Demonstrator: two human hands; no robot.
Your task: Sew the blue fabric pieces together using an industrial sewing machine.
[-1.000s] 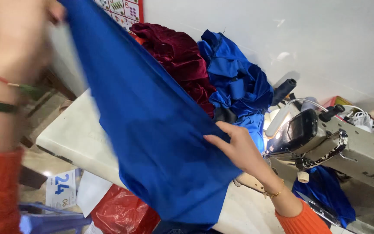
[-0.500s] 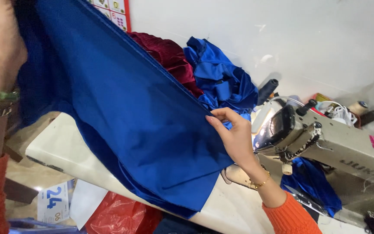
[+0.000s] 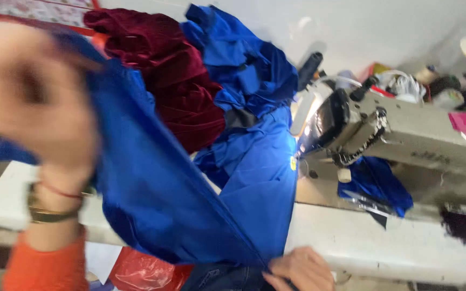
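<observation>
The left hand (image 3: 33, 113), blurred and raised well above the sewing machine (image 3: 384, 129), appears closed on the upper end of the blue cloth (image 3: 157, 194), though the grip itself cannot be told through the blur. The right hand (image 3: 300, 269) is pinched on the cloth's lower corner, low and in front of the machine. Between the 2 hands the cloth is stretched into 1 taut diagonal edge, left of the machine and over the table (image 3: 384, 248).

The cloth is judged light, soft and limp, probably a little slippery; it is best taken at edges or corners.

Beyond it, a maroon velvet heap (image 3: 163, 81) and more blue fabric (image 3: 238, 59) are piled left of the machine.
</observation>
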